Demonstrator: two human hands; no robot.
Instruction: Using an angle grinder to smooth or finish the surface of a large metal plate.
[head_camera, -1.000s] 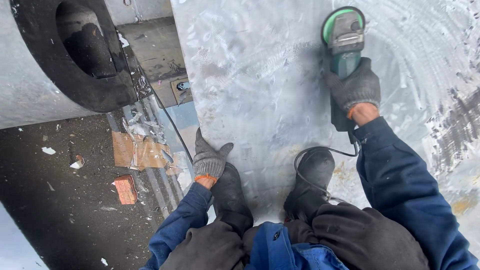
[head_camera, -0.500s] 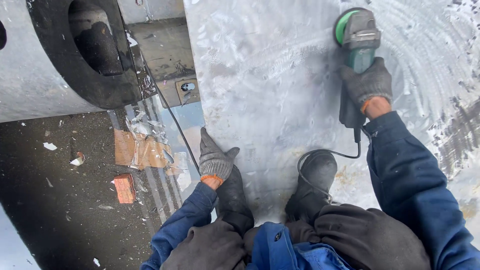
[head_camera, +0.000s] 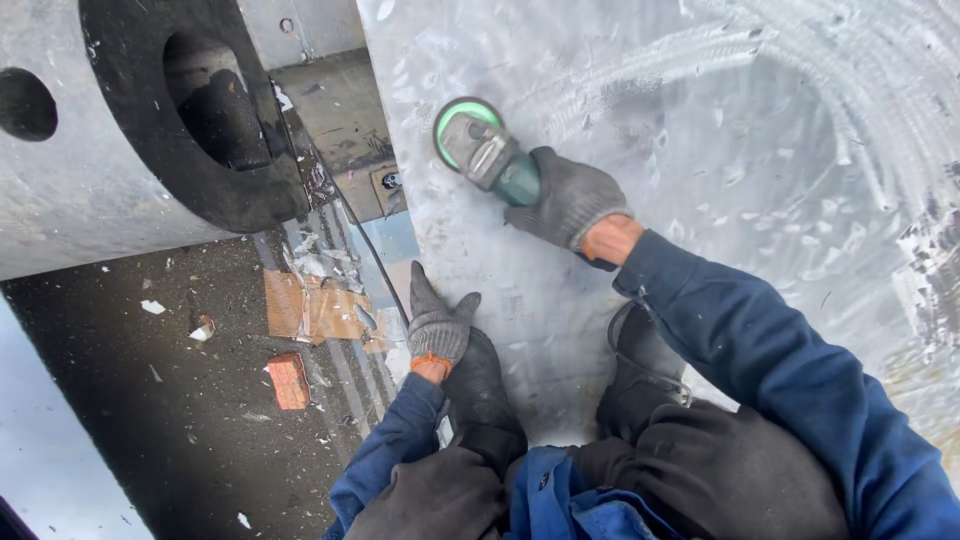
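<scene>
I crouch on a large galvanised steel plate (head_camera: 700, 130) with curved grind marks across it. My right hand (head_camera: 568, 200), in a grey glove, grips a green angle grinder (head_camera: 485, 152) whose disc lies on the plate near its left edge. Flat on the plate near that same edge rests my left hand (head_camera: 437, 322), gloved in grey with an orange cuff, just in front of my left black boot (head_camera: 483, 385). The right boot (head_camera: 640, 370) stands beside it. The grinder's black cable (head_camera: 372, 250) runs down along the plate's left edge.
A big grey steel cylinder with a black flange (head_camera: 180, 140) and round holes lies at the upper left. Below the plate's edge is a dirty dark floor (head_camera: 150, 400) with torn cardboard (head_camera: 310, 305), a reddish brick piece (head_camera: 289, 380) and paper scraps.
My right hand has swept the grinder from the plate's upper right across to its left edge. The left hand stays planted on the plate.
</scene>
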